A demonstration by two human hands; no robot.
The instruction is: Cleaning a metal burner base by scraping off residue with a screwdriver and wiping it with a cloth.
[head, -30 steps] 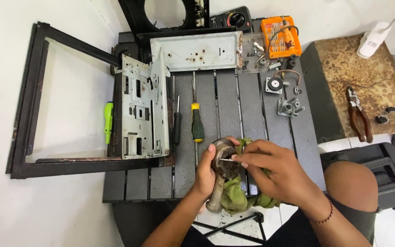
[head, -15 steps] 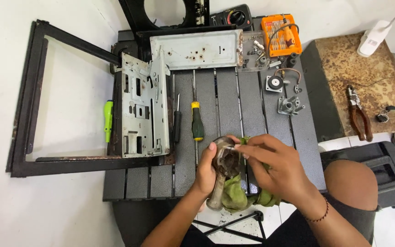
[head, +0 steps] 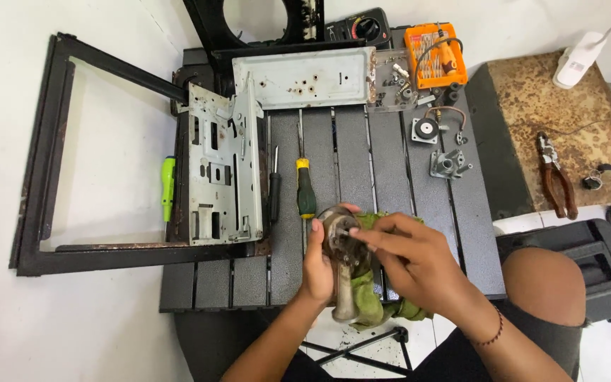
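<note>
We steady the round rusty metal part [head: 335, 237] firmly in our left hand [head: 317, 265]; right hand [head: 419, 265] fingertips pinch its face over the green rag [head: 376, 297].

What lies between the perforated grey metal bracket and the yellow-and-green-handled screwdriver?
Head view: a slim black-handled screwdriver lies between the perforated grey metal bracket and the yellow-and-green-handled screwdriver.

Single head view, steeply down, close over slatted worktable [head: 390, 170].
</note>
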